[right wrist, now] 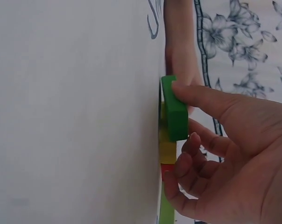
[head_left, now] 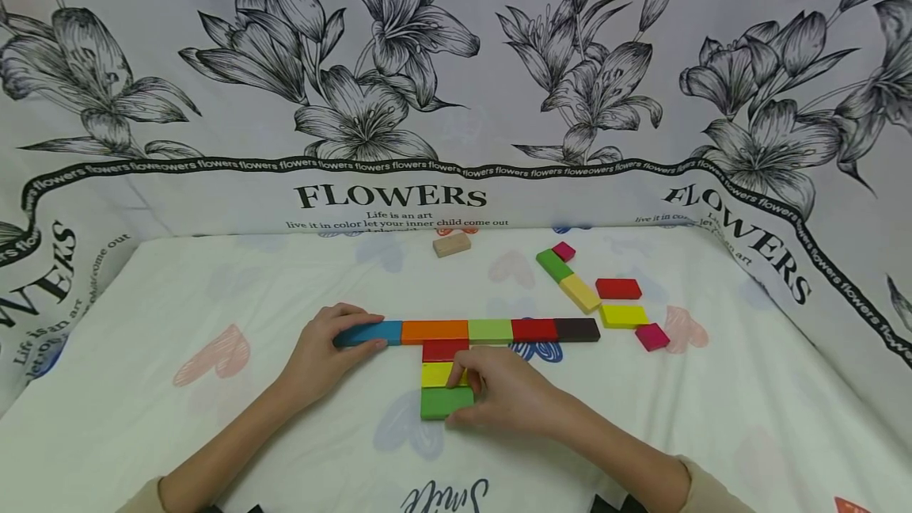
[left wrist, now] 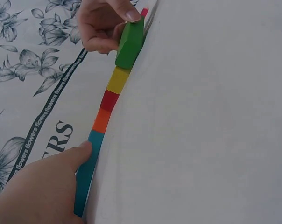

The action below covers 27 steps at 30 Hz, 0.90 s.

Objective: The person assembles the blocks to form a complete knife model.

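My left hand (head_left: 321, 355) grips the end of a blue block (head_left: 381, 332), thumb on the near side and fingers at the far side. Right of the blue block, an orange block (head_left: 435, 330), light green block (head_left: 490, 330), red block (head_left: 533, 329) and dark block (head_left: 578, 329) continue the row. Below the orange one, a second red block (head_left: 443, 350) and a yellow block (head_left: 435, 374) form a stem. At its near end my right hand (head_left: 516, 388) pinches a green block (head_left: 442, 404) between thumb and finger. In the right wrist view, the green block (right wrist: 177, 112) overlaps the yellow one.
To the right lie loose blocks: a green one (head_left: 554, 265), yellow ones (head_left: 580, 293), a red one (head_left: 618, 288) and small magenta ones (head_left: 651, 336). A plain wooden block (head_left: 452, 245) sits at the back, near the flower-printed cloth wall (head_left: 556, 196).
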Available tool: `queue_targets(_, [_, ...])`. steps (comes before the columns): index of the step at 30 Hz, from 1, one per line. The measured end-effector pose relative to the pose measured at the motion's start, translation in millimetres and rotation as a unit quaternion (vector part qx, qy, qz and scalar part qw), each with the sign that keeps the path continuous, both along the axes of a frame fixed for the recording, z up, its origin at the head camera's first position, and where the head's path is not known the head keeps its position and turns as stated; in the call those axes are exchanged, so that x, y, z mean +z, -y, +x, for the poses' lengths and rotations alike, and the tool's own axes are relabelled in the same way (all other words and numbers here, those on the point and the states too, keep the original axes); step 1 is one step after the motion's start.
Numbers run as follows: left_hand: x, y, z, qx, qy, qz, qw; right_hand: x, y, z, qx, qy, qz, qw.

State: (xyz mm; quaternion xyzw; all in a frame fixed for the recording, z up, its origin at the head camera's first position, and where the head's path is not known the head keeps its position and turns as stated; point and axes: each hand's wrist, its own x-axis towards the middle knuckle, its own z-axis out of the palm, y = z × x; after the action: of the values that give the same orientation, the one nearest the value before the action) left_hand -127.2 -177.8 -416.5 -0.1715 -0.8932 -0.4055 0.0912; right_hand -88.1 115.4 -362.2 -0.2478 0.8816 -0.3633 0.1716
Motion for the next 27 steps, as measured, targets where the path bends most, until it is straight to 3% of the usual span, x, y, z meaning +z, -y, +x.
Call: queue_targets(27, [-0.2,-0.3,-0.1,0.001,0.001,-0.003,1.0,-3.3,2.4,-0.8,-0.01,0.008,0.024,0.9996])
